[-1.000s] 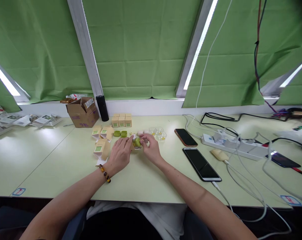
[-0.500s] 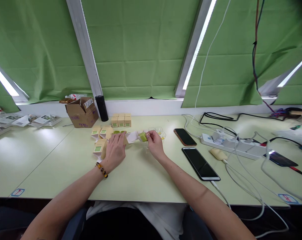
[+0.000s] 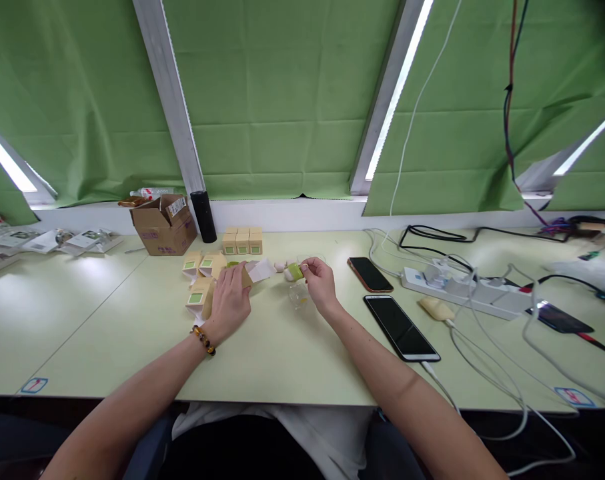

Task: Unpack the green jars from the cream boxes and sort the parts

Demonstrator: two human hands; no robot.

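Note:
My left hand (image 3: 232, 297), with a beaded bracelet at its wrist, is closed round a small cream cardboard box (image 3: 247, 277) lying on its side. The box's white flap (image 3: 261, 269) sticks out to the right; the hand hides most of the rest. In my right hand (image 3: 320, 285), thumb and fingers pinch a small green-and-white item (image 3: 294, 271), just right of the flap. A pale pinkish piece (image 3: 280, 267) shows at its left end. Below it lies a clear plastic piece (image 3: 298, 295). Several similar boxes with green labels (image 3: 200, 293) stand beside my left hand, flaps raised.
Three closed boxes (image 3: 242, 241) stand in a row at the back, near a black cylinder (image 3: 203, 217) and a brown carton (image 3: 165, 225). Two phones (image 3: 401, 327), a power strip (image 3: 462, 292) and loose cables lie to the right. Packaged items (image 3: 89, 240) lie far left.
My right hand has moved slightly right with the green-and-white item, away from the flap. A pinkish end and the clear plastic piece now show more plainly. My left hand has barely moved.

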